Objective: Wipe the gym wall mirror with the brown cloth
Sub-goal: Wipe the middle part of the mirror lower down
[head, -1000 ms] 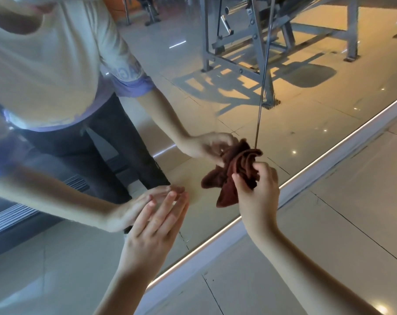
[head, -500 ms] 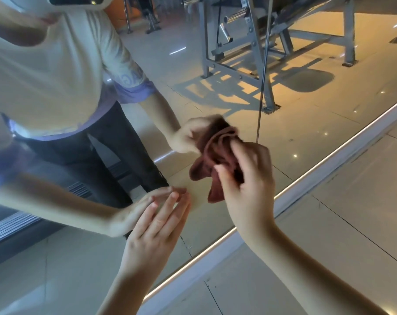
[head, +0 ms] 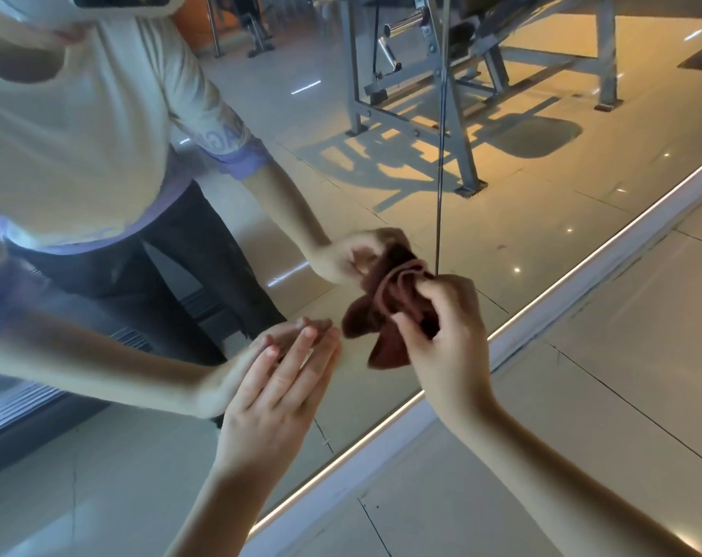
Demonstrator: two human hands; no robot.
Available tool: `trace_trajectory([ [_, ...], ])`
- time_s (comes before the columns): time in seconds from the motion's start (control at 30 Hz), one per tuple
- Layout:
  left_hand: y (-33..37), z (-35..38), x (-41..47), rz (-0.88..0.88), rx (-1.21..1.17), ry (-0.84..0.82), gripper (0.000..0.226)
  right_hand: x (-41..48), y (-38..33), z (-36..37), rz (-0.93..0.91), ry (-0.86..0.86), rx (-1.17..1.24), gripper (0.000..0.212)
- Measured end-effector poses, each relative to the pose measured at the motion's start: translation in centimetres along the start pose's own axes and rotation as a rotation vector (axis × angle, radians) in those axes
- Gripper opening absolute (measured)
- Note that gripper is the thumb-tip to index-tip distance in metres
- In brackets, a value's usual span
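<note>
The wall mirror [head: 522, 243] fills the upper left of the view and runs down to a pale bottom frame. A bunched brown cloth [head: 385, 311] is pressed against the glass low down, just left of a vertical seam in the mirror. My right hand [head: 446, 339] grips the cloth from behind, fingers curled into its folds. Left of the cloth, my left hand [head: 277, 391] rests flat against the glass, fingers spread and holding nothing. Both hands and my body are reflected in the mirror.
The mirror's pale bottom frame [head: 574, 291] runs diagonally from lower left to upper right, with a lit strip along it. Glossy tiled floor [head: 606, 396] lies to the lower right. A grey gym machine frame [head: 454, 114] shows as a reflection at the top.
My right hand carried the cloth up and left across the glass, then back down and right toward the seam. My left hand stayed flat on the mirror.
</note>
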State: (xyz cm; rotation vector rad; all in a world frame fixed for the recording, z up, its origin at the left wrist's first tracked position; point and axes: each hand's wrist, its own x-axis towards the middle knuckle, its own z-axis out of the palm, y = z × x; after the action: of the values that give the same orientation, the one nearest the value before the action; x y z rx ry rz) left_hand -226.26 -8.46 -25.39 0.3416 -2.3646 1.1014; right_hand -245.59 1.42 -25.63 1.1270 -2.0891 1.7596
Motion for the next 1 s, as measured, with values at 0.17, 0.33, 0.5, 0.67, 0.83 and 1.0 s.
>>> trace_trajectory([
  [0.17,0.8,0.6,0.1,-0.020,-0.022,0.012,0.051,0.2,1.5,-0.1,0.376,0.045,-0.004,0.028],
  [0.33,1.9,1.5,0.7,0.010,-0.007,0.023,0.051,-1.3,1.8,-0.1,0.125,-0.069,0.031,0.031],
  [0.5,2.3,2.0,0.8,0.016,-0.049,0.030,0.046,-0.1,3.2,-0.2,0.433,0.029,0.033,0.023],
  [0.67,3.0,2.2,1.6,0.053,-0.036,-0.003,0.045,-0.7,3.2,-0.8,0.242,-0.063,0.059,0.031],
  [0.83,3.2,2.2,1.5,0.045,-0.063,-0.020,0.045,1.3,4.5,-1.6,0.355,0.001,0.018,0.029],
  [1.0,3.6,2.6,1.5,0.009,-0.067,0.032,0.043,-0.5,5.0,-1.6,0.139,-0.160,-0.003,0.036],
])
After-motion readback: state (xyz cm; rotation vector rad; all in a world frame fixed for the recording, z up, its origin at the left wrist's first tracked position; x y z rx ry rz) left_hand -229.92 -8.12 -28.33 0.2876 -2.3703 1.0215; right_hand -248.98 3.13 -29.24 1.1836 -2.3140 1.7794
